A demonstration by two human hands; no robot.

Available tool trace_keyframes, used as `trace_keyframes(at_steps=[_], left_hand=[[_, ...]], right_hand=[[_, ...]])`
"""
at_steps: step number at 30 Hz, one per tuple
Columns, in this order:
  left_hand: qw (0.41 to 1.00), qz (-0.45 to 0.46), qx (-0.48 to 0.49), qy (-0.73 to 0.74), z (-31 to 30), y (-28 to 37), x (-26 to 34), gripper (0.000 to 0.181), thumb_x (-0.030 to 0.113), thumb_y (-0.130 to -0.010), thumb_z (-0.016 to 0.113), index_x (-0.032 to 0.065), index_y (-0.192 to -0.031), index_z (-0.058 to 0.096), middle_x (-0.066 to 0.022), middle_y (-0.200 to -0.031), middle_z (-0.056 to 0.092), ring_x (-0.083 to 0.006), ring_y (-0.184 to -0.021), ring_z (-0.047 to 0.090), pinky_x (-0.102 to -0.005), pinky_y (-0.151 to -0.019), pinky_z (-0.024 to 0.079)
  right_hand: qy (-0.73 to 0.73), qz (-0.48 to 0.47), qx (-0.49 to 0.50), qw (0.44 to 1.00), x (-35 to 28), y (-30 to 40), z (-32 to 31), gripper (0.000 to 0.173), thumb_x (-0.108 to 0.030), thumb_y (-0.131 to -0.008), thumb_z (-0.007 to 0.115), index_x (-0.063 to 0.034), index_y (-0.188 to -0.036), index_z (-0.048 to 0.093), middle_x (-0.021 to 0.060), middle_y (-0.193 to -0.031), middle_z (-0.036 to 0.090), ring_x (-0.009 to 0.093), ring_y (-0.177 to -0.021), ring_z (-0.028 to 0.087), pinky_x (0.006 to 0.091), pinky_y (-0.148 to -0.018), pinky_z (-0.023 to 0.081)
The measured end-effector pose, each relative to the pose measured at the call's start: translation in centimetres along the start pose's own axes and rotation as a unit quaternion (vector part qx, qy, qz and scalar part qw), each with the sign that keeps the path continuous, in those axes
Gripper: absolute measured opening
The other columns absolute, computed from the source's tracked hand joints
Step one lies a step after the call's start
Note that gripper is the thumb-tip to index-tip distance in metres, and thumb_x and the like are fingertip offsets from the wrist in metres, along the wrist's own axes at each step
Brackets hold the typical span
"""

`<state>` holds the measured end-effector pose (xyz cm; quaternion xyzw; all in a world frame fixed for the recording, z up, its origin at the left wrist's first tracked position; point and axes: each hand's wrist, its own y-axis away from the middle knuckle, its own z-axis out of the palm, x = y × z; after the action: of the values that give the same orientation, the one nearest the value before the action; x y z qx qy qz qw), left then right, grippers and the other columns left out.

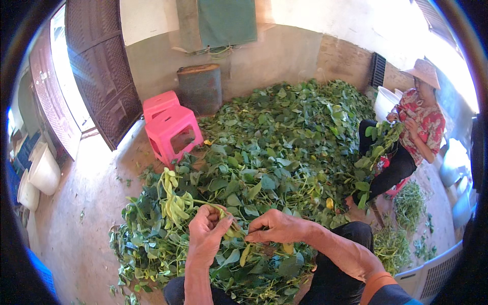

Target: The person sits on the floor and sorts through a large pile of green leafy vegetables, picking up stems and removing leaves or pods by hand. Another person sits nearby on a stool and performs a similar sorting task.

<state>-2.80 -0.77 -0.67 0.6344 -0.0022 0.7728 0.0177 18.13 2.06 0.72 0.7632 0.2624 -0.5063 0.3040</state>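
My left hand [209,230] grips the stem of a green bean plant [176,206], likely soybean. Its clusters of plump pods stick out to the left of the fist. Further pods at the stem's other end [233,231] show just right of my left thumb. Close beside them is my right hand [276,227], thumb and forefinger pinched together; whether a pod or stem is between the fingertips is hidden. Under both hands spreads a large heap of leafy bean plants [263,152], reaching back to the wall.
Pink plastic stools [173,129] and a rusty metal drum [200,89] stand behind the heap. A person in a hat [419,118] sits at right, holding plants. Stripped stems [392,242] lie right of my knee, near a pale crate [431,274]. White tubs [44,169] stand left.
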Motion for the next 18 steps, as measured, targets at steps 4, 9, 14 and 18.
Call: trace_keyframes(at_steps=[4, 9, 14, 18], left_hand=[[0.999, -0.011, -0.037, -0.010, -0.1, 0.1, 1.1, 0.024, 0.004, -0.088, 0.066, -0.0038, -0.109, 0.056, -0.0078, -0.091, 0.065, -0.0110, -0.079, 0.061, -0.0241, -0.071, 0.048], [0.998, -0.028, -0.054, -0.028, -0.8, 0.3, 1.1, 0.019, 0.005, -0.088, 0.066, -0.0033, -0.105, 0.062, -0.0055, -0.086, 0.065, -0.0094, -0.076, 0.060, -0.0235, -0.070, 0.047], [0.998, -0.023, -0.046, -0.022, -0.7, 0.2, 0.4, 0.018, 0.005, -0.087, 0.067, 0.0000, -0.104, 0.066, -0.0013, -0.084, 0.065, -0.0069, -0.075, 0.057, -0.0213, -0.068, 0.044], [0.999, -0.015, -0.042, -0.027, -0.7, 0.3, 0.4, 0.020, 0.003, -0.088, 0.064, -0.0011, -0.107, 0.067, -0.0002, -0.087, 0.063, -0.0070, -0.078, 0.054, -0.0214, -0.070, 0.042]], right_hand=[[0.057, -0.025, 0.000, 0.998, -0.1, 0.2, -0.4, 0.029, -0.027, -0.091, 0.066, 0.0012, -0.088, 0.067, 0.0048, -0.064, 0.059, 0.011, -0.059, 0.050, 0.0326, -0.055, 0.042], [0.132, -0.062, 0.014, 0.989, 0.6, 0.1, -1.1, 0.026, -0.023, -0.090, 0.069, 0.0017, -0.085, 0.068, 0.0039, -0.063, 0.059, 0.009, -0.057, 0.049, 0.0308, -0.053, 0.041], [0.118, -0.075, 0.052, 0.989, 0.9, -0.1, 0.4, 0.023, -0.020, -0.087, 0.070, 0.0024, -0.080, 0.067, 0.0069, -0.065, 0.062, 0.011, -0.057, 0.053, 0.0322, -0.053, 0.042], [0.101, -0.061, 0.082, 0.990, 0.5, -0.2, 1.2, 0.023, -0.019, -0.083, 0.067, 0.0040, -0.082, 0.064, 0.0122, -0.067, 0.063, 0.016, -0.061, 0.059, 0.0334, -0.060, 0.048]])
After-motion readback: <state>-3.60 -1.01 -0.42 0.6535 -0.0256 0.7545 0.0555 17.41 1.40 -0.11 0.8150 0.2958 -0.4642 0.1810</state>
